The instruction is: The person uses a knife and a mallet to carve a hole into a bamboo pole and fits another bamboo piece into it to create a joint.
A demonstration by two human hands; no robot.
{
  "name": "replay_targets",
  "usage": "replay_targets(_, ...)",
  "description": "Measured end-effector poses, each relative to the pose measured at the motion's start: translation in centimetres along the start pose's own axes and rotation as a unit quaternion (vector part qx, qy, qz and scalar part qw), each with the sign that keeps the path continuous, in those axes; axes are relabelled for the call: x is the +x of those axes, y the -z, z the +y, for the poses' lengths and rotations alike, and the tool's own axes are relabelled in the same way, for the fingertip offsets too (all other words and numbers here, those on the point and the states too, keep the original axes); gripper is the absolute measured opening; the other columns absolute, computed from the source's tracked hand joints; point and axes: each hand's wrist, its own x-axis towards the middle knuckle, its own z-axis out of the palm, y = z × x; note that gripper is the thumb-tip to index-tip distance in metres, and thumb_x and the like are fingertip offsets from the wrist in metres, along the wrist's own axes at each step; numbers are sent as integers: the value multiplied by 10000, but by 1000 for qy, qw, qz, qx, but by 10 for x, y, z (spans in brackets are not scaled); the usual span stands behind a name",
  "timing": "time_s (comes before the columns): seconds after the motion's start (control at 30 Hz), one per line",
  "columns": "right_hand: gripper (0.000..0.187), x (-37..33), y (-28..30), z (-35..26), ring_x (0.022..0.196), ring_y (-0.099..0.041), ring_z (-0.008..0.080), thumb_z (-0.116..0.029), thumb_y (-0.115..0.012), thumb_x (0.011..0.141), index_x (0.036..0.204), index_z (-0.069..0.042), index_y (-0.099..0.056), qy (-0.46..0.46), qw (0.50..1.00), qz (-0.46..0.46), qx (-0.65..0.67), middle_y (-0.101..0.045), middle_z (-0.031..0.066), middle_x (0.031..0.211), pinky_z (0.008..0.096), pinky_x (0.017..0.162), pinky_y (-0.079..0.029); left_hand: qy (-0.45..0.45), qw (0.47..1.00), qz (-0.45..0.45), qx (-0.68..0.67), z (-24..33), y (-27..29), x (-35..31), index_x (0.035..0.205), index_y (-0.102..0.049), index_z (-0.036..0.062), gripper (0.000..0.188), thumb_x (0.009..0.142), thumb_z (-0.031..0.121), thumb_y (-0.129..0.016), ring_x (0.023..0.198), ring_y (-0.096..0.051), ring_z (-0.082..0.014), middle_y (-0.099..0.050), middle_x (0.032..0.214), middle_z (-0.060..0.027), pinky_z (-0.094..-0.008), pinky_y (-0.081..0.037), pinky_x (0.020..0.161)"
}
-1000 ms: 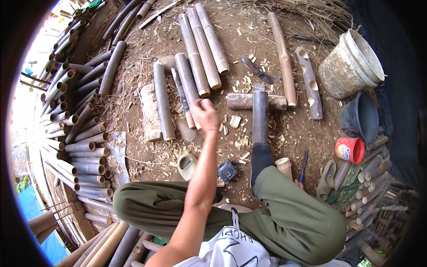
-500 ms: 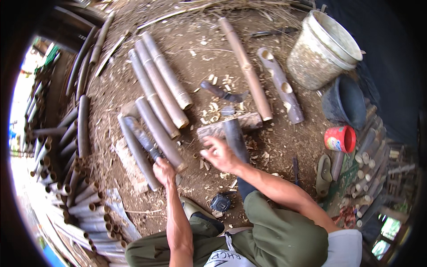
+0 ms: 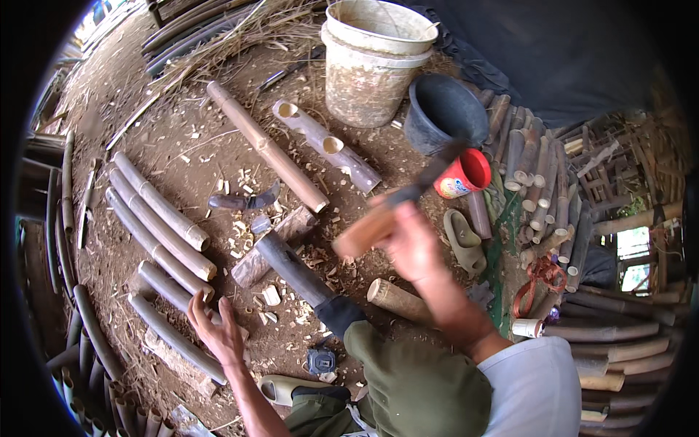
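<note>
right hand (image 3: 415, 244), right of centre: closed around a dark-bladed tool (image 3: 366, 229), gripped by its wooden handle, motion-blurred, the blade pointing to the upper right. left hand (image 3: 218, 335), lower left: empty, fingers parted, near 2 short bamboo sections (image 3: 175, 340); contact cannot be told. 3 longer bamboo sections (image 3: 159, 227) lie at left; a tape measure (image 3: 321, 360) rests at lower centre.

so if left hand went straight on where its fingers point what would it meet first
Probably the nearest of the three long bamboo tubes, though how high the left hand sits is unclear.
</note>
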Motion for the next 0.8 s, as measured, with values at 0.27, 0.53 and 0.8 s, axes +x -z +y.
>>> replay_targets(0.27, 365, 61, 272, -136, 1019, -655, 250, -281, -527, 1002, 1164, 40, -586, 158, 949, 161, 218, -655, 165, 1132, 350, 811, -602, 263, 837, -266, 398, -108, 0, -14, 1553, -117, 93, 1343, 559, 554, -894, 1465, -166, -392, -147, 1599, -191, -504, -237, 1174)
replay_targets(0.53, 203, -26, 97, 24, 753, -607, 178, -207, -668, 899, 980, -75, -535, -13, 964, 254, -75, -566, 47, 809, 340, 709, -552, 150, 846, -310, 407, -102, -11, -38, 1552, -92, 80, 1306, 614, 544, -872, 1467, -191, -364, -127, 1598, -206, -548, -219, 1178)
replay_targets(0.8, 397, -22, 153, 123, 681, -588, 194, -96, -704, 835, 1141, -3, -469, -9, 821, 132, -556, -572, 98, 888, 333, 627, -505, 130, 892, -70, 426, -156, 1, -33, 1431, -360, 60, 870, 741, 324, -819, 1293, -431, -361, -395, 1444, -184, -489, -393, 1058)
